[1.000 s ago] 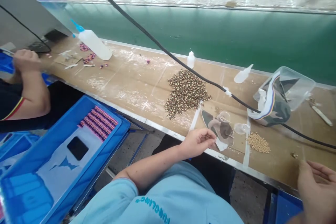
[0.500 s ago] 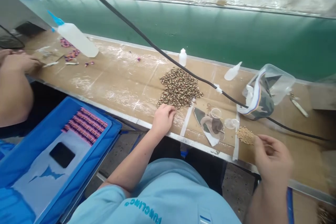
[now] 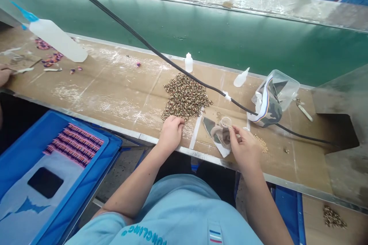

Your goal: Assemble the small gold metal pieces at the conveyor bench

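Fingers pressed together, my left hand (image 3: 171,132) rests at the near edge of a pile of small brown and cream pieces (image 3: 186,97); what it pinches is too small to name. My right hand (image 3: 245,145) is closed in a pinch over the right side of a camouflage cloth (image 3: 217,134), beside a small round clear lid (image 3: 225,122). Whatever sits between its fingertips cannot be made out. Just right of that hand lies a small heap of pale beads (image 3: 262,143), partly hidden by it.
A black cable (image 3: 143,40) crosses above the table. Behind the pile stands a small white bottle (image 3: 189,63). A camouflage pouch (image 3: 271,113) lies by a clear tub (image 3: 289,84). A large bottle (image 3: 57,40) and another person's hand (image 3: 4,74) are at left, above a blue tray (image 3: 100,145).
My right hand has moved left from the pale beads to the camouflage cloth and round lid. My left hand stays at the pile's near edge. The view has shifted to the right.
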Action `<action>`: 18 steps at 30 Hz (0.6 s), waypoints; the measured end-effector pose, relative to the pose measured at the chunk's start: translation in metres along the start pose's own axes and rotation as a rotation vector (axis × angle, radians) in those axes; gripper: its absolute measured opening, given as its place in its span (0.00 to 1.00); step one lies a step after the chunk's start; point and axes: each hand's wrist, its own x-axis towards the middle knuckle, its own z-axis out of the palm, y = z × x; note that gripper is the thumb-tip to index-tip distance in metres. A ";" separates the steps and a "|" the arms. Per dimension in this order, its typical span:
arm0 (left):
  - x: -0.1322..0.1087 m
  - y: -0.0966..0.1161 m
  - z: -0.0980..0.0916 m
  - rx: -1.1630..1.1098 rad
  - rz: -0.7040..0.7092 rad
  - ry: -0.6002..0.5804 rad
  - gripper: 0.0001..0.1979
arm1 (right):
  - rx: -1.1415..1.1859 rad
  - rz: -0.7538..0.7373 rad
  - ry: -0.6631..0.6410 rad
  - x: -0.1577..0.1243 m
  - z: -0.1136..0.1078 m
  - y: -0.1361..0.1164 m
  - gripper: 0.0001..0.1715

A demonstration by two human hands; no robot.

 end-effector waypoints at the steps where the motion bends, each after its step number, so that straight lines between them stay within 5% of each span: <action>1: 0.000 0.000 -0.001 -0.004 0.003 -0.003 0.08 | -0.009 -0.008 0.001 0.001 0.002 0.000 0.19; 5: -0.002 0.004 -0.008 -0.093 -0.004 0.014 0.09 | -0.007 -0.058 0.031 0.004 0.003 -0.003 0.16; 8: -0.003 0.015 -0.006 -0.385 -0.064 0.032 0.04 | -0.030 -0.080 0.065 0.007 0.002 -0.004 0.13; 13: -0.004 0.048 0.022 -1.217 -0.366 -0.185 0.10 | -0.100 -0.099 0.084 0.009 0.003 -0.002 0.11; 18: -0.004 0.069 0.050 -1.510 -0.530 -0.278 0.15 | -0.075 -0.106 0.044 0.007 0.005 -0.005 0.13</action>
